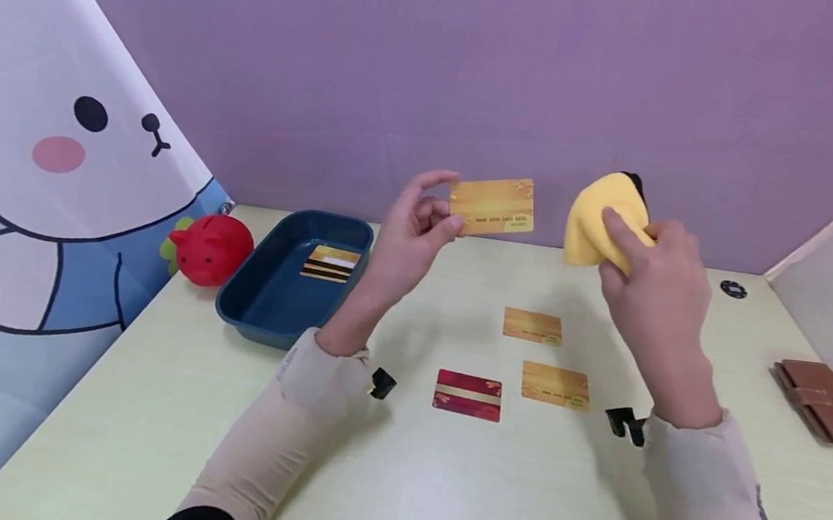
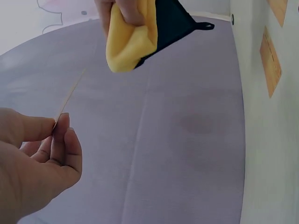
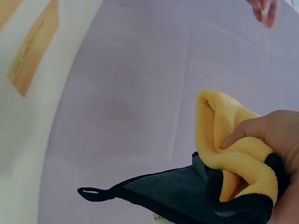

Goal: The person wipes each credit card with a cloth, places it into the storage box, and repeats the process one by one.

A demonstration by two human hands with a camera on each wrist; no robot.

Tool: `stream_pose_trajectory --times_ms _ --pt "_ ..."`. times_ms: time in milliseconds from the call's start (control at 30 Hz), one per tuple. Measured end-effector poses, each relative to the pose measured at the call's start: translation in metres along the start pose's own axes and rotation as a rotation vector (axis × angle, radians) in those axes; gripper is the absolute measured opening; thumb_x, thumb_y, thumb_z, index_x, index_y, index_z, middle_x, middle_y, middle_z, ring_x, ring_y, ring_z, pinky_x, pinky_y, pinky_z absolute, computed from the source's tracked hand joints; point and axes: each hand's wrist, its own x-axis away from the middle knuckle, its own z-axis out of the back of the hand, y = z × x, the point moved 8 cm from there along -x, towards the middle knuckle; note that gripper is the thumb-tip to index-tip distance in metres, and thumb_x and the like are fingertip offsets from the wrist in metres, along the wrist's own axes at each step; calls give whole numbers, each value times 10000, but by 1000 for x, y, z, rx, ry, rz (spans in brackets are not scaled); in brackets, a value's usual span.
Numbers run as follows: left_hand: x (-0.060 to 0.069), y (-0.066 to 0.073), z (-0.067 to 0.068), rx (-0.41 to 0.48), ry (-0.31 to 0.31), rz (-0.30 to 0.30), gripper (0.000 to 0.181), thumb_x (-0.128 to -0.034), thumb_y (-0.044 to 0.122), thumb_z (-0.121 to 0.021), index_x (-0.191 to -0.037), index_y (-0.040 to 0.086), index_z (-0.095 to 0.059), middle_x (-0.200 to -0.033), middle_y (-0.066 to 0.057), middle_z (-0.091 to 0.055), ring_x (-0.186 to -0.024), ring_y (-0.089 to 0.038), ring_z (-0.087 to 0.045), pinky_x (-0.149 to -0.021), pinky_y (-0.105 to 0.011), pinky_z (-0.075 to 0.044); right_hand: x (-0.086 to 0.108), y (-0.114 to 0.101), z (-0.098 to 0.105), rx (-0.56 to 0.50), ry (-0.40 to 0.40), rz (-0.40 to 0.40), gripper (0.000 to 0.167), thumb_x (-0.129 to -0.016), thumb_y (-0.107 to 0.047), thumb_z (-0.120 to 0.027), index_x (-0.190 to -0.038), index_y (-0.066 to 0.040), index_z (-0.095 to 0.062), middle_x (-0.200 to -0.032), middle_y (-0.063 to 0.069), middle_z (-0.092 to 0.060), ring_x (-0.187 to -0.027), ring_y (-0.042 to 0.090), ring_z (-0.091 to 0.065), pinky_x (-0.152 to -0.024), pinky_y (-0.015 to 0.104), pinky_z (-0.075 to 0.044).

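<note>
Head view forward-down — wrist views close — shared cloth (image 1: 594, 218)

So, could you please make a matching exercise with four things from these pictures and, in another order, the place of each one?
Things:
1. yellow-and-dark cloth
2. red pig
3. brown wallet
4. raised gold card

Places:
A. just left of the blue tray
B. pinched by the left hand
C. gripped by the right hand
D. on the right side of the table

Pairs: 1-C, 2-A, 3-D, 4-B
</note>
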Motion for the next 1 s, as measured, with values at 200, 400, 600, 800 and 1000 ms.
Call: stream_pose_trajectory --times_ms 200,400,600,800,1000 --pt "0 -8 4 -103 13 93 398 -982 83 -634 -1379 77 -601 -1181 -117 -635 -1002 -221 -606 -845 -244 -511 0 -4 13 -46 75 17 511 -842 -49 -569 -1313 -222 -668 -1068 305 -573 -897 487 -528 -561 633 -410" --pt "1 -14 5 -101 33 97 330 -989 96 -628 -1317 87 -657 -1143 -133 -674 -939 -167 -634 -800 -228 -536 0 -10 17 -68 84 26 521 -837 -45 -563 -1313 -229 -671 -1074 294 -573 -903 480 -529 -552 616 -405" --pt "2 -19 10 -155 79 83 260 -981 236 -662 -1180 92 -749 -1013 -83 -623 -842 -140 -521 -694 -255 -419 1 -13 20 -79 94 32 521 -842 -46 -555 -1314 -235 -672 -1071 291 -576 -900 473 -527 -555 612 -401" --pt "0 -26 5 -100 49 151 278 -995 215 -637 -1193 39 -723 -1090 -104 -667 -868 -159 -582 -771 -279 -526 2 -16 24 -81 125 54 519 -842 -44 -546 -1305 -238 -678 -1056 295 -575 -893 471 -522 -551 604 -396" --pt "-1 -28 -2 -77 37 157 310 -986 101 -631 -1289 41 -659 -1084 -152 -696 -826 -169 -584 -726 -228 -512 4 -31 24 -113 176 121 501 -823 -25 -569 -1261 -226 -705 -1031 289 -591 -894 474 -534 -557 609 -406"
